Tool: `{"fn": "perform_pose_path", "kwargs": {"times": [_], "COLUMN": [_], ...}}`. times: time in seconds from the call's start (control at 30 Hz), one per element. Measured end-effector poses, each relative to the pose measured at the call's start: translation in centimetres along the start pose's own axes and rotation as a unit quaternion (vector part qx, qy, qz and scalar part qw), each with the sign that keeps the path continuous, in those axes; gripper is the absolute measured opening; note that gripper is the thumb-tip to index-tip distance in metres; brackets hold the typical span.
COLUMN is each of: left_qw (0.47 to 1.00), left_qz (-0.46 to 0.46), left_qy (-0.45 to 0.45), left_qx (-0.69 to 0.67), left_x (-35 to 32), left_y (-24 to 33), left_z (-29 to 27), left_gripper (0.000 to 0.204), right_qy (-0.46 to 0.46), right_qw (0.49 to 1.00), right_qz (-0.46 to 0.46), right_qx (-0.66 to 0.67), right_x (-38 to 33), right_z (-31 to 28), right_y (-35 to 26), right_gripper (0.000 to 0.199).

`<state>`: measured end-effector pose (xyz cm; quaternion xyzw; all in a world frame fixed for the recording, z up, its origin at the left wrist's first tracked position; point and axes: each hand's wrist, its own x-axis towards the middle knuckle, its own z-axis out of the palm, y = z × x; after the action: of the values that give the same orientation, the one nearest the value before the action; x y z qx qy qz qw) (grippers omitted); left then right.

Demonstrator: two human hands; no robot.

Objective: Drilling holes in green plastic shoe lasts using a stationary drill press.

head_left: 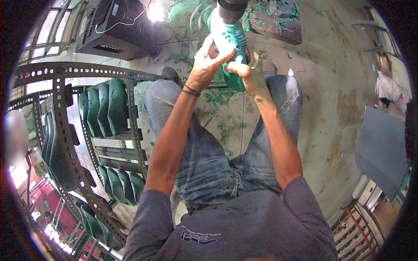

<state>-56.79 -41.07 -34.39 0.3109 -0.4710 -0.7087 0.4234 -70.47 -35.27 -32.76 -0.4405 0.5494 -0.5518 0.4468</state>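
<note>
At upper centre, left hand [211, 61] and right hand [249, 74] clasp the green piece [226, 38] by the dark spindle [231, 9]; I'd judge it unfinished. Shavings [217, 101] litter the floor [324, 130]. Whether the racked pieces [116, 106], frame left, are done, I can't tell.

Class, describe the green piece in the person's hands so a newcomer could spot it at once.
From the blue jeans, follow the forearms to the top centre. Next to a dark cylinder is the green piece, dotted with holes. Unlike the green shapes in the metal rack at left, it is gripped by the left hand and right hand.
</note>
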Motion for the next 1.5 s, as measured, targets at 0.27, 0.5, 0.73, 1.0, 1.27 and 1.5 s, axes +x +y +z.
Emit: {"fn": "perform_pose_path", "kwargs": {"times": [0.27,0.5,0.73,1.0,1.27,1.5], "left_qw": [1.000,1.000,0.992,0.997,0.999,1.000], "left_qz": [0.008,0.012,0.094,0.015,0.034,0.019], "left_qy": [-0.008,-0.021,-0.027,0.002,0.014,0.008], "left_qx": [0.006,0.001,0.082,0.075,0.035,-0.022], "left_x": [-0.2,0.1,-0.5,-0.4,-0.2,0.1], "left_y": [0.7,0.2,-1.1,-1.3,-0.8,-0.7], "left_z": [0.1,-0.1,-0.2,-0.6,-0.2,0.1], "left_gripper": [0.064,0.064,0.059,0.052,0.049,0.053], "right_qy": [0.008,0.013,0.016,0.024,0.006,-0.005], "right_qw": [0.999,0.998,0.998,0.995,0.999,1.000], "right_qz": [-0.044,-0.064,-0.002,-0.027,0.022,0.015], "right_qx": [-0.009,-0.005,-0.068,-0.095,-0.045,-0.027], "right_x": [0.1,0.0,0.1,0.0,0.1,0.1], "right_z": [0.0,-0.2,-0.2,0.0,0.2,-0.3], "right_y": [0.7,0.6,0.5,1.1,-0.4,-0.3], "right_gripper": [0.059,0.058,0.064,0.067,0.060,0.059]}}
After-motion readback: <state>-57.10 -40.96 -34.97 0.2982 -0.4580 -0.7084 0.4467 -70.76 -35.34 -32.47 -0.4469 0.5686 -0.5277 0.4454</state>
